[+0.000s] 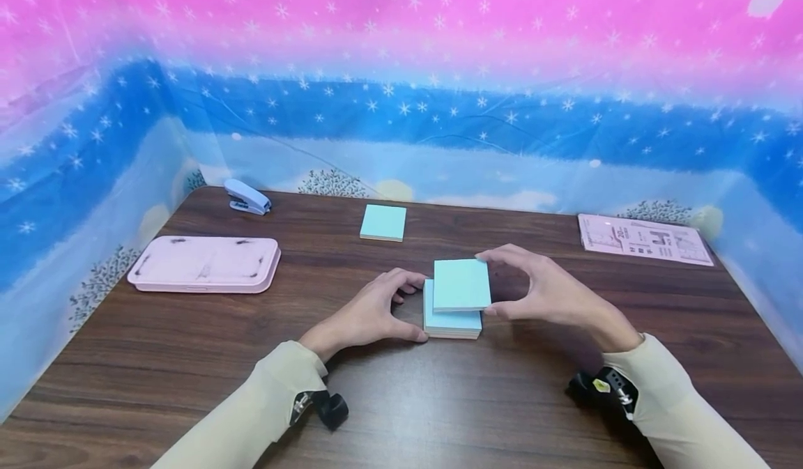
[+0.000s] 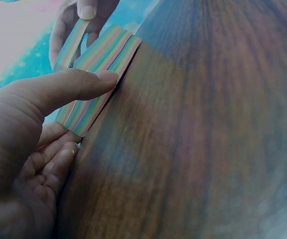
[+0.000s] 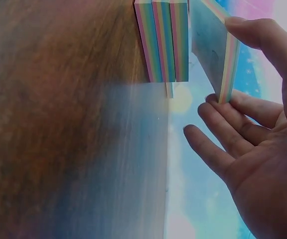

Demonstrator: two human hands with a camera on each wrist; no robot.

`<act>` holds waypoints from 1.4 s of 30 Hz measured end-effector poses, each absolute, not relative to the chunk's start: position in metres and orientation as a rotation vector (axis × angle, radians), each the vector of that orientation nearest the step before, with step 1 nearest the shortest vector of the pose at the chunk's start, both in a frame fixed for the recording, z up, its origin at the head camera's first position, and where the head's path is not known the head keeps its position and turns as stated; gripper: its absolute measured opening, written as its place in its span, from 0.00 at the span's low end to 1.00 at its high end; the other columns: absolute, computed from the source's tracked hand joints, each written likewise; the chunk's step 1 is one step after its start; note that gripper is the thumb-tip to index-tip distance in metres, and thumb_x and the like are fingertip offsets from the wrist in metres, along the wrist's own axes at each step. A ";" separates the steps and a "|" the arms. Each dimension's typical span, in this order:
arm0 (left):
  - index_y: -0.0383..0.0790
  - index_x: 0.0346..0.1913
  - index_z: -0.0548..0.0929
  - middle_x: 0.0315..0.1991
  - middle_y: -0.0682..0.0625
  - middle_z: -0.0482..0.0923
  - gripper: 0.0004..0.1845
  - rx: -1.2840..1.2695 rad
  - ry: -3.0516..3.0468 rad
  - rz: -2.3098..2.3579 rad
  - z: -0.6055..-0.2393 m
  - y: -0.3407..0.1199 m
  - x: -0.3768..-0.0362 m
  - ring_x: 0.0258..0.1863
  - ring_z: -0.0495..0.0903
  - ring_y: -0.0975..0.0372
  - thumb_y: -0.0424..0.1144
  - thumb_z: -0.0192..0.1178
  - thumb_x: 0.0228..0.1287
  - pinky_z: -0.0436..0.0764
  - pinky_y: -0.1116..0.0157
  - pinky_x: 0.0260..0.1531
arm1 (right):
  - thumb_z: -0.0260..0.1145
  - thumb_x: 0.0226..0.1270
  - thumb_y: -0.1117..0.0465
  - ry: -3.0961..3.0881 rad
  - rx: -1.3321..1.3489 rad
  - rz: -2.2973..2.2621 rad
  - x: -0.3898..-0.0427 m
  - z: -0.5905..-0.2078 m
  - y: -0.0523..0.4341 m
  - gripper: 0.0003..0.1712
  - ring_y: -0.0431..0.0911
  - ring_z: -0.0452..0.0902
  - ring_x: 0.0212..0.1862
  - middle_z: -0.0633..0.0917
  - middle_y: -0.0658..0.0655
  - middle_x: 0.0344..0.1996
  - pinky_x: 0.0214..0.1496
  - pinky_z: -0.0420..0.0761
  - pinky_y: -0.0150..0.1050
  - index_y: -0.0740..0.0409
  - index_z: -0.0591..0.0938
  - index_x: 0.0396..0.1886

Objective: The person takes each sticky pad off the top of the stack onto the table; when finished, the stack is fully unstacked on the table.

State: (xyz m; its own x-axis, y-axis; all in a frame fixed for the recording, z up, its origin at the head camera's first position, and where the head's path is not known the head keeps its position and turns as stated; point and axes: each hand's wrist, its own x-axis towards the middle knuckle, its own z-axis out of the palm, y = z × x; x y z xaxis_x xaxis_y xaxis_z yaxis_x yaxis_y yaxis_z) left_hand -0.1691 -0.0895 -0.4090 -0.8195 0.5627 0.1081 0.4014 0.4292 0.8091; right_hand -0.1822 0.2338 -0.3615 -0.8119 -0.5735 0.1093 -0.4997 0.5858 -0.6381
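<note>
A stack of sticky note pads (image 1: pixel 453 329) with rainbow-striped edges stands on the table. My left hand (image 1: pixel 376 310) holds it at the left side; in the left wrist view the thumb lies along one striped side, the fingers at another. Between thumb and fingers, my right hand (image 1: pixel 552 291) pinches a single light-green sticky note pad (image 3: pixel 222 55). In the right wrist view, a gap separates this tilted pad from the stack (image 3: pixel 161 42), where three pads show. Farther back lies another sticky note pad (image 1: pixel 383 223).
A pale pink case (image 1: pixel 205 265) lies at the left of the wooden table (image 1: pixel 401 399), with a light-blue stapler (image 1: pixel 247 197) behind it. At the back right is a flat pink printed package (image 1: pixel 645 239). Patterned cloth (image 1: pixel 389 113) hangs around the back and sides.
</note>
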 end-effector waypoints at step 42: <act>0.38 0.69 0.78 0.59 0.50 0.77 0.42 0.874 2.514 1.348 -0.409 -0.088 -0.170 0.58 0.76 0.57 0.43 0.84 0.49 0.79 0.61 0.59 | 0.81 0.59 0.40 2.810 -0.756 -1.067 -0.256 -0.334 0.213 0.50 0.54 0.71 0.71 0.75 0.53 0.72 0.70 0.71 0.66 0.46 0.72 0.79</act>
